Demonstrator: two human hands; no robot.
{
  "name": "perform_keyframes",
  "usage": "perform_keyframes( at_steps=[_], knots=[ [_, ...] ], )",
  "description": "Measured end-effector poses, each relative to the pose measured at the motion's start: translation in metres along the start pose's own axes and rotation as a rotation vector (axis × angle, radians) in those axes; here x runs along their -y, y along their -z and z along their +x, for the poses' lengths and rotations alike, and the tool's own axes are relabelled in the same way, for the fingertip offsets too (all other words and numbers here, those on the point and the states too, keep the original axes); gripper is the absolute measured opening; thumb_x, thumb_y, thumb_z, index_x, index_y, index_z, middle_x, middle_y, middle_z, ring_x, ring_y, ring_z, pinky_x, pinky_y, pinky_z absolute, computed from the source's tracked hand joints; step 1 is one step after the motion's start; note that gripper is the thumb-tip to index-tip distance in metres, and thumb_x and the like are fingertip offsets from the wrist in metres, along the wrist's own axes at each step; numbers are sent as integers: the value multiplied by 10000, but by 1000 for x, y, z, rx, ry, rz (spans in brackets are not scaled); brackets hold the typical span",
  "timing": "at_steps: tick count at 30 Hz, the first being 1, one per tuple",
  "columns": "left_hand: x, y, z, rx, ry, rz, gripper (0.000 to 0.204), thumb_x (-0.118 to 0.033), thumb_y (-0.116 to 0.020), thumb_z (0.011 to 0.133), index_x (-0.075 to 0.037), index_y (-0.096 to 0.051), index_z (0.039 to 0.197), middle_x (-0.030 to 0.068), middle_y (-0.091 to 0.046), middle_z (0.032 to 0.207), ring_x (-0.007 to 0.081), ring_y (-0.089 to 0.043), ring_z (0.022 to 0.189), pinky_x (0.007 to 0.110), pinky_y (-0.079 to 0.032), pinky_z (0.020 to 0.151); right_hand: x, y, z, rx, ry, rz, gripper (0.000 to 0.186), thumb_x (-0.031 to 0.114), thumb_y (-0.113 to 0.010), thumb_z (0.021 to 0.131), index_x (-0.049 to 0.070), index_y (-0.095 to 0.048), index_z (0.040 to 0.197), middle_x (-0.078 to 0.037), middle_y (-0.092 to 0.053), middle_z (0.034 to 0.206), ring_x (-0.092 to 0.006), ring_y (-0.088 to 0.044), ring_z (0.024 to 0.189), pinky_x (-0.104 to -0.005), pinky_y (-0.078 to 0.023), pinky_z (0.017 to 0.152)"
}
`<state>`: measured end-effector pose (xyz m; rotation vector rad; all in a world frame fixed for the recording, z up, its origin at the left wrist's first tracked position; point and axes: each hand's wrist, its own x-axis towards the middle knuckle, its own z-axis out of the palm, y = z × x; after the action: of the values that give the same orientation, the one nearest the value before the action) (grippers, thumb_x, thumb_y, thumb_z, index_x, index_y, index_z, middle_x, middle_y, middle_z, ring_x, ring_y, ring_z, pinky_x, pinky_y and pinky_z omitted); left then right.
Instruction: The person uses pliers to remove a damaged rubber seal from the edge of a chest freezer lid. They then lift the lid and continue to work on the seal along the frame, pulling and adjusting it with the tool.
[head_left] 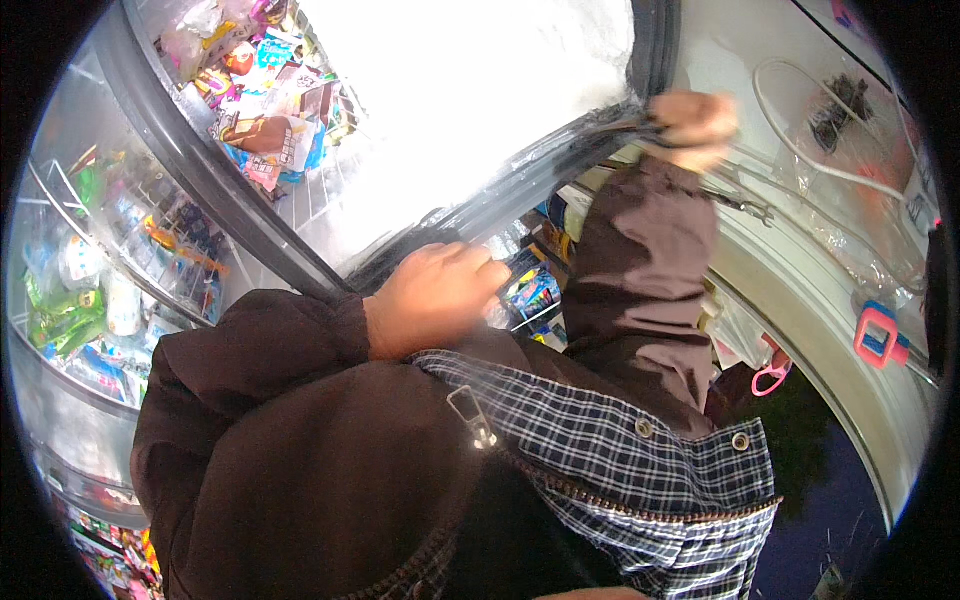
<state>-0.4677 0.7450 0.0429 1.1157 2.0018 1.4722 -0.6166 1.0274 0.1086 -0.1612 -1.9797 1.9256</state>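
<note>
Freezer rim (540,172): dark, between both hands.
Left hand (435,300): fingers curled beside it; I can't tell whether they clamp anything.
Right hand (692,128): blurred at its right corner; grip unreadable to me.
Risk: frost (470,80) could, I judge, make either hand slip.

The long, shiny black rim (530,180) of the white, box-shaped freezer (490,80) ran slantwise, from the lower middle of the view up to a corner at upper right, where it turned upward. Along this slanting side it looked layered, with pale streaks of reflection and some blurred parts. The freezer's inside was glaring white; whether clear glass covered it could not be told.
</note>
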Motion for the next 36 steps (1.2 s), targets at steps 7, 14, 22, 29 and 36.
perform_keyframes(
  at_steps=[7,14,22,29,36],
  knots=[
    [0,0,-1,-2,3,-1,287,-197,-649,763,-95,-590,1024,64,-565,907,253,-589,843,350,-486,748,-5,-2,-1,-204,-52,-70,450,327,-452,890,205,-212,530,48,-178,449,-126,-183,411,-311,-183,424],
    [0,4,3,20,15,1,290,-200,-655,763,-101,-584,1026,72,-564,915,258,-589,851,356,-487,749,-9,1,-2,-289,-230,4,427,243,-483,858,170,-245,511,6,-225,447,-144,-214,378,-327,-239,397],
    [1,2,2,1,17,-30,278,-186,-650,764,-87,-588,1016,71,-571,908,262,-590,857,368,-484,758,-18,18,3,-315,-272,-37,415,263,-496,853,164,-263,524,-3,-243,437,-146,-248,372,-330,-274,401],
    [2,1,3,7,14,-11,279,-185,-650,761,-82,-586,1012,70,-575,903,261,-592,864,367,-484,767,-2,-18,-7,-425,-228,-158,342,326,-431,890,157,-271,639,17,-237,486,-138,-248,421,-324,-250,396],
    [2,2,3,-2,11,-37,270,-186,-641,771,-86,-584,1016,71,-571,908,257,-589,854,367,-488,753,-14,-21,-11,-245,-344,161,447,301,-494,862,204,-195,544,59,-133,468,-114,-135,411,-289,-165,415]
  ],
)
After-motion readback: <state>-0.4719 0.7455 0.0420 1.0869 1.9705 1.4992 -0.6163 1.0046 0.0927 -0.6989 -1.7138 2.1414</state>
